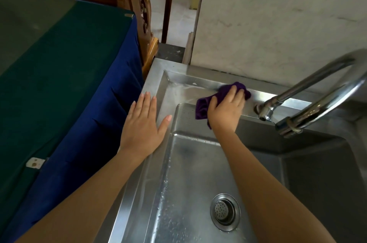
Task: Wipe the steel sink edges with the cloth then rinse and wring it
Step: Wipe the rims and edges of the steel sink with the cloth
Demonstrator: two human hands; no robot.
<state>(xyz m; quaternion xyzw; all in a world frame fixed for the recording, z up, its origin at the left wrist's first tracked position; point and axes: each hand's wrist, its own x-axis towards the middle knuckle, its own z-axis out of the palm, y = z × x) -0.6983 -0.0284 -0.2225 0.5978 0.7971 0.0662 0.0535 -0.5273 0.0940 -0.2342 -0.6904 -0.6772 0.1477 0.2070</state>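
purple cloth (202, 107) under right hand (226, 108), pressed on sink (156, 80) back edge (bunched)

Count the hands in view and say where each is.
2. The left hand lies flat on the steel sink's left rim; the right hand grips a crumpled purple cloth against the back ledge, beside the chrome tap.

Sink (153, 76) – brushed steel, wet sheen; cloth (224, 92) – soft purple fabric; tap (317, 88) glossy chrome.
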